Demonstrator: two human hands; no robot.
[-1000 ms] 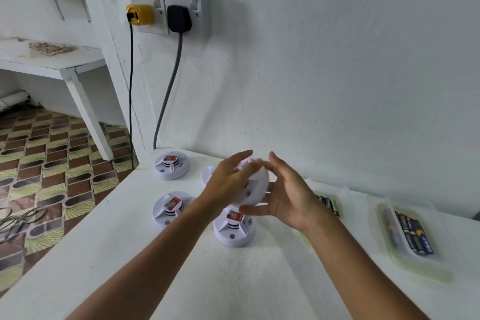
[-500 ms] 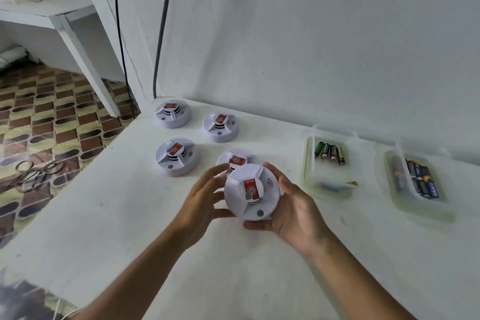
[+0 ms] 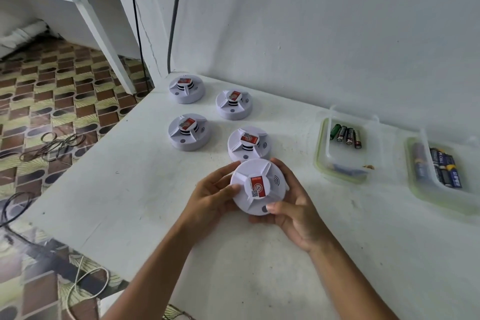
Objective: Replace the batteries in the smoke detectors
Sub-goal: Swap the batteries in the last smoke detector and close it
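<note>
Held smoke detector (image 3: 258,187): white, round, red label on its raised centre, face up, lifted off the table (image 3: 124,189); four matching detectors sit on that table beyond it, nearest (image 3: 248,145) just behind; others at (image 3: 188,132), (image 3: 234,104), (image 3: 186,89); batteries (image 3: 346,135) and (image 3: 445,167) lie in tubs to its right.

Both my forearms reach forward over the table. My left hand (image 3: 211,196) and right hand (image 3: 293,212) curl their fingers round the round white plastic smoke detector (image 3: 257,187), right thumb pressed on its near rim.

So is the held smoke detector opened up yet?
Not visibly: held smoke detector looks whole, face up between left hand and right hand; underside hidden.
</note>
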